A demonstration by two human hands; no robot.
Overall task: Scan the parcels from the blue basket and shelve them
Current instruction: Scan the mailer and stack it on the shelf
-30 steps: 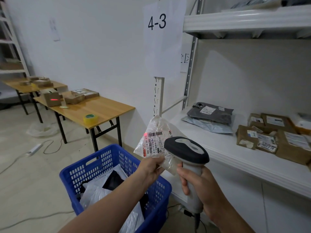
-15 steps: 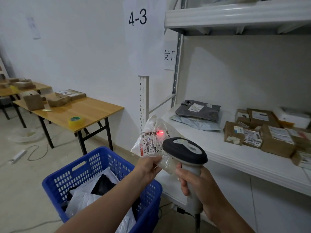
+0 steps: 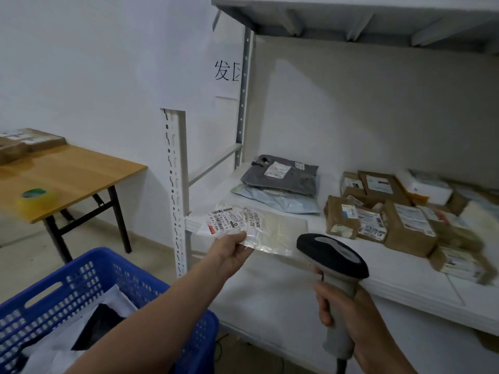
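My left hand [image 3: 231, 252] grips a clear plastic parcel [image 3: 270, 230] by its labelled near end and holds it flat over the front left part of the white shelf [image 3: 399, 287]. My right hand [image 3: 348, 311] is closed around the grip of a grey barcode scanner [image 3: 330, 259] with a black head, just right of the parcel. The blue basket [image 3: 89, 273] sits at the lower left under my left arm and holds white and black bagged parcels.
On the shelf lie a dark grey mailer bag [image 3: 280, 175] on a pale one, and several brown boxes [image 3: 383, 220] at the right. A wooden table [image 3: 70, 179] with a tape roll [image 3: 33, 198] stands to the left. A shelf upright [image 3: 176, 184] rises beside the basket.
My left hand has carried the clear parcel from upright in front of the scanner out over the shelf and laid it flat. The red scan light is gone. My view has swung right.
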